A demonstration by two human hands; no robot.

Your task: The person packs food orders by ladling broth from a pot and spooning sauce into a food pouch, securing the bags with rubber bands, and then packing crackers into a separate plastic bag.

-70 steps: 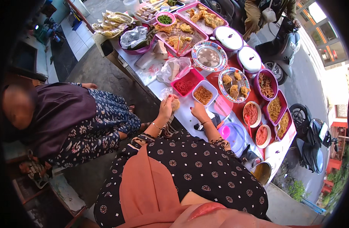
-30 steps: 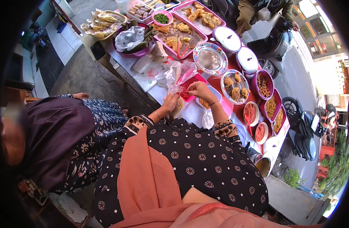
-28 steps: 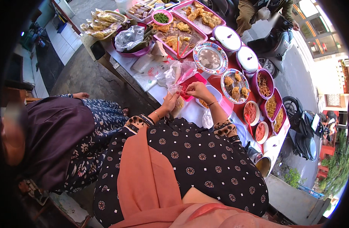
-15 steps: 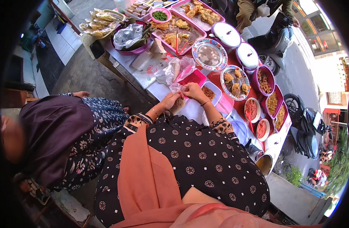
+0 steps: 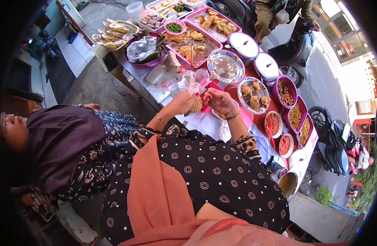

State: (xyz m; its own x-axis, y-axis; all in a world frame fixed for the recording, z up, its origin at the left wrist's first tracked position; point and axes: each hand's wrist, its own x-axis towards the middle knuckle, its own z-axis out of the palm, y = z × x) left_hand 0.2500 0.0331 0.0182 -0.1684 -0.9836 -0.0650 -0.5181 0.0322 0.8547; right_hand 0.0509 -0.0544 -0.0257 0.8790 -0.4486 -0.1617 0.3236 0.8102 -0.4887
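My left hand [image 5: 182, 102] is closed on the gathered neck of a small clear plastic bag [image 5: 195, 108], which has yellowish food in its bottom. Just right of it, my right hand [image 5: 221, 101] is raised with its fingers curled together. Whatever those fingers pinch, if anything, is too small to make out. Behind my hands lie crumpled clear plastic bags [image 5: 192, 78]. A pink tray [image 5: 213, 86] shows partly between the hands, and my right hand covers part of a white container of brown food.
Beyond are a plate of soup or sauce [image 5: 215, 74], a fried-food plate [image 5: 241, 100], lidded pots [image 5: 265, 65], bowls of red sambal [image 5: 284, 144] and a tray of fritters [image 5: 178, 51]. A person [image 5: 65, 139] is at my left. Scooters [image 5: 332, 143] stand beyond the table.
My right hand has lifted and turned, its fingers now curled up beside the bag's neck. The left hand has shifted slightly up and right with the bag. The view has tilted a little.
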